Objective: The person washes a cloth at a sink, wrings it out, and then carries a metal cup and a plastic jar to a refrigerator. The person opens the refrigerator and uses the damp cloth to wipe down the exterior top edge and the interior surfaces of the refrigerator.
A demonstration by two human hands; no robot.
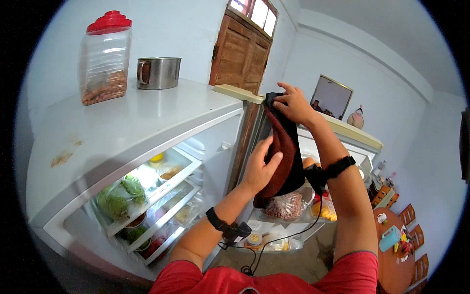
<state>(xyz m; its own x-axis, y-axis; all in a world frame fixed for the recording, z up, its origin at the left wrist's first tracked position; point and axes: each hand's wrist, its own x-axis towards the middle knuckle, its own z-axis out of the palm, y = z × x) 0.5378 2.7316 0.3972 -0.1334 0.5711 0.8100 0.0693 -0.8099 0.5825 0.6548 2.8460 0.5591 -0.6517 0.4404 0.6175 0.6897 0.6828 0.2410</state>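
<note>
A dark brown and black cloth (284, 154) hangs beside the hinge side of the open refrigerator door (345, 130). My right hand (293, 104) grips its upper end near the door's top corner. Lower down, my left hand (261, 165) lies against the cloth's left side with thumb and fingers apart; whether it pinches any fabric is hard to tell. Left of my arms is the lit refrigerator interior, with bagged green vegetables (121, 196) on a shelf (161, 193). The door shelves behind the cloth hold a plastic bag of small reddish-brown items (286, 206) and a lidded jar (254, 239).
On the stained refrigerator top (154, 114) stand a red-lidded plastic jar (104, 70) and a stainless steel mug (159, 73). Black cables (282, 240) hang between my wrist straps. At the right are an oval table (393, 257) with a light-blue jug (390, 239), and wooden chairs (418, 237).
</note>
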